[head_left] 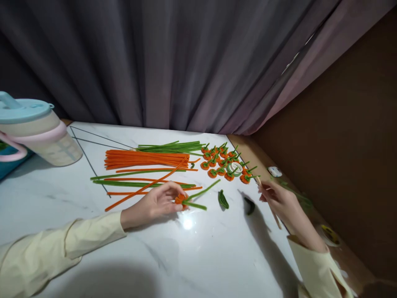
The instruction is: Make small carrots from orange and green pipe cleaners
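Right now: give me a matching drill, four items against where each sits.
1. bundle of straight orange pipe cleaners
2. small orange pipe-cleaner piece with green stem
3. white tape roll
4. pale jug with blue lid

a. far left of the white table
b. among the finished orange pieces
c. in the left hand
d. mid-table, beside green stems

Pairs: 1-d, 2-c, 3-b, 4-a

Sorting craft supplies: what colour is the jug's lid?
Light blue; the lid shows in the head view, far left.
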